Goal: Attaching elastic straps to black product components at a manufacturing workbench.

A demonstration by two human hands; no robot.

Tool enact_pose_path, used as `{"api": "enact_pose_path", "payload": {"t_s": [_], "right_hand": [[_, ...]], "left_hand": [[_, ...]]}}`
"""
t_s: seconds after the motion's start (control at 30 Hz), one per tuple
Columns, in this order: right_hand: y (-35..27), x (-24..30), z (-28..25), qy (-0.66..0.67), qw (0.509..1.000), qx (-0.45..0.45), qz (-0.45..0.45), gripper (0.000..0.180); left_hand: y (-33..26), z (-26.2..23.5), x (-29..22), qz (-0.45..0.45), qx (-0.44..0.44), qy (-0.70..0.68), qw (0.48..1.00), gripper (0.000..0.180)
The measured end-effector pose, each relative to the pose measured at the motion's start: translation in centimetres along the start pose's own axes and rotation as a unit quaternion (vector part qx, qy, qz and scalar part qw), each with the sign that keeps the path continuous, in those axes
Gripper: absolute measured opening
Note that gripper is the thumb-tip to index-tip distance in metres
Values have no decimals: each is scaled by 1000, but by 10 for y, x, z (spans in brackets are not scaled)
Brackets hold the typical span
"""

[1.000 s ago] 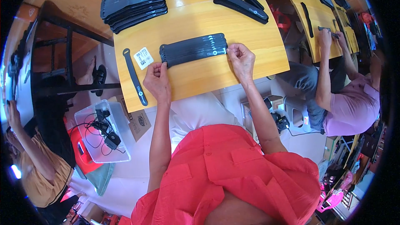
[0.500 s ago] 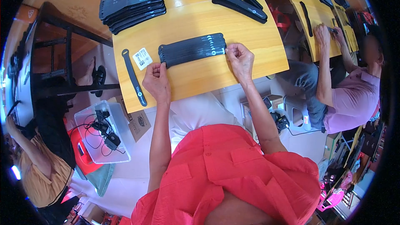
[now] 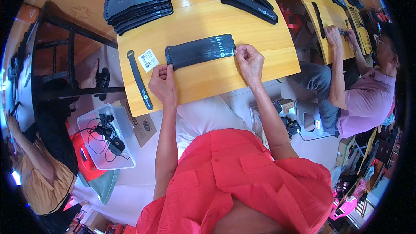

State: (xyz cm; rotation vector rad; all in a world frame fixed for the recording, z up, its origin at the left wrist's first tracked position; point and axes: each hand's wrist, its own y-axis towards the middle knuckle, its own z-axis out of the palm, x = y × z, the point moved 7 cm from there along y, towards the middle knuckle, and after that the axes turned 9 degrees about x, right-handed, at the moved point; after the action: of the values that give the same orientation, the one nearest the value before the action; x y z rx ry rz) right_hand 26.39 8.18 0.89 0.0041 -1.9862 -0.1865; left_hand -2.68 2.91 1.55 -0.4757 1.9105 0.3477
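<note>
Surface: yellow wooden table (image 3: 242, 73), seen from above, its near edge just in front of the person in a red shirt (image 3: 242, 182).
Left hand (image 3: 163, 82): rests on the table at the near-left end of the bundle, fingers curled together; whether they pinch anything cannot be told.
Right hand (image 3: 249, 60): at the bundle's right end, fingertips drawn together and pinched on that end.
Bundle of black straps (image 3: 200, 50): flat, matte black strips laid edge to edge, small pale marks near the right end, rounded tabs at the left.
Axis: long axis runs left to right across the table, right end tilted slightly away from the person; it lies between the two hands, near the table's front edge.
Single strap (image 3: 139, 79): lies alone to the left, running near to far.
White label (image 3: 148, 60): just beside that strap, apart from the bundle.
Stack of black straps (image 3: 138, 5): farther back on the left.
Loose straps (image 3: 249, 0): far right of the table.
Co-worker (image 3: 364, 99): seated at the next table, right.
</note>
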Motion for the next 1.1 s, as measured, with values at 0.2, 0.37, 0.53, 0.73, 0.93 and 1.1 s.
{"api": "enact_pose_path", "payload": {"t_s": [0.2,0.37,0.53,0.73,0.93,1.1], "right_hand": [[-1,18,-1,-67,997,-16,-39,5],[-1,25,-1,-85,994,-23,-58,6],[-1,26,-1,-98,993,-25,-53,5],[0,21,0,-105,993,-20,-55,5],[4,21,2,-98,994,-6,-44,5],[12,12,1,-94,995,15,-9,4]], "left_hand": [[0,0,0,6,-6,-2,1000,10],[0,-1,-3,26,-6,-2,1000,10],[0,-1,-3,19,-9,6,1000,9],[1,0,-1,36,-12,13,999,9],[10,-4,6,23,12,27,999,10],[15,-3,6,-60,56,-11,997,10]]}}
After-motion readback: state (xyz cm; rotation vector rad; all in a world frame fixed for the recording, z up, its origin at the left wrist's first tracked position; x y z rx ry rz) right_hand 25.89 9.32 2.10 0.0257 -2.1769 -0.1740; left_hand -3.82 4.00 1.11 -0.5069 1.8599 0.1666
